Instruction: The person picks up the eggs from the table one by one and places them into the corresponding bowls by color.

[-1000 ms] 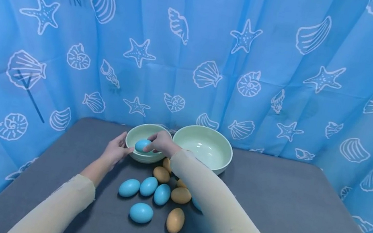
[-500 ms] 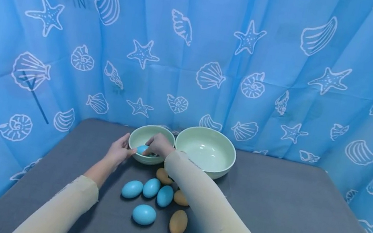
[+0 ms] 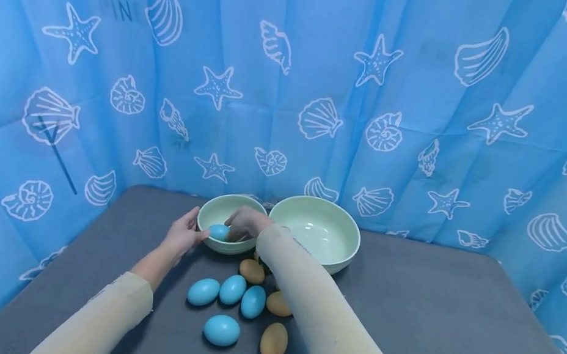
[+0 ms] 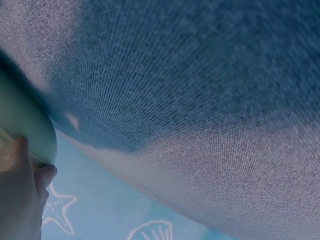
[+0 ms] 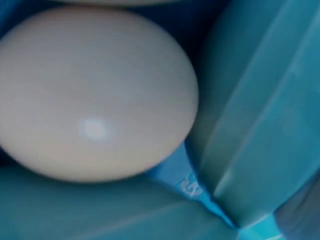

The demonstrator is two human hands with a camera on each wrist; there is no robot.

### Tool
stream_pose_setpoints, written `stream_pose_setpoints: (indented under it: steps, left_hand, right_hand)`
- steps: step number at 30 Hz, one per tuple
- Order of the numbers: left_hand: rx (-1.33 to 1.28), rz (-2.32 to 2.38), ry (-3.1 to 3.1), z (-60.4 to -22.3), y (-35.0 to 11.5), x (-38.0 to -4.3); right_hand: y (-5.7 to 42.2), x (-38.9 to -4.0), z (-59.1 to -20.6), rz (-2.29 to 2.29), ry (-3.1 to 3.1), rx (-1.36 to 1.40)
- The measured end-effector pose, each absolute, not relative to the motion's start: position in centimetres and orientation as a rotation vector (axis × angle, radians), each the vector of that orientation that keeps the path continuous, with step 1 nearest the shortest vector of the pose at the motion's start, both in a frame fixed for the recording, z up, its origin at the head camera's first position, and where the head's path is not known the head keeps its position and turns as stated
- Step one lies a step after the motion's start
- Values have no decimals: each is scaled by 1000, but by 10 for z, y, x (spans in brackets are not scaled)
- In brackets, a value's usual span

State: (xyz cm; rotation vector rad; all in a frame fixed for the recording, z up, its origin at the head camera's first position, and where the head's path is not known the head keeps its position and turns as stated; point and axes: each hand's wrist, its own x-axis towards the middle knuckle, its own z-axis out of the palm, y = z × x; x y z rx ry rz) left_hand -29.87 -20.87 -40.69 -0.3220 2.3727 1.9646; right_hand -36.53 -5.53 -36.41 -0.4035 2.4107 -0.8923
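Note:
A small pale green bowl (image 3: 212, 203) stands at the back of the table. My left hand (image 3: 182, 238) grips its left side, thumb over the rim and fingers outside. In the left wrist view, that hand (image 4: 22, 185) is at the bowl (image 4: 30, 120). Inside the bowl's near side lies a blue egg (image 3: 218, 232). My right hand (image 3: 248, 222) reaches over the rim from the right, its fingers pointing down right beside that egg, their tips partly hidden. In the right wrist view, a pale-looking egg (image 5: 95, 95) sits close to the outer walls of the two bowls.
A larger pale green bowl (image 3: 334, 225) stands right of the small one. Before the bowls lie several blue eggs (image 3: 222, 331) and several brown eggs (image 3: 273, 342) on the grey table (image 3: 433, 324); my right sleeve (image 3: 328, 314) covers part of them. A blue shell-print curtain (image 3: 299, 80) hangs behind.
My right hand has lowered the blue egg into the small bowl, and its fingers have shifted right off the egg. My left hand keeps its hold on the rim. The head view has shifted slightly.

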Motion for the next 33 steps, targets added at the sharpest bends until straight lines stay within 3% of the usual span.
stream_pose_setpoints:
  steps: [12,33]
  left_hand:
    - [-358,2009,2315,-404,-204,-298]
    - [-379,2011,2340,-408,-206,-302]
  right_hand:
    - [-43,-378,-364,-1033,2252,-362]
    - [-28,-366,-351,-1324,2218,-266]
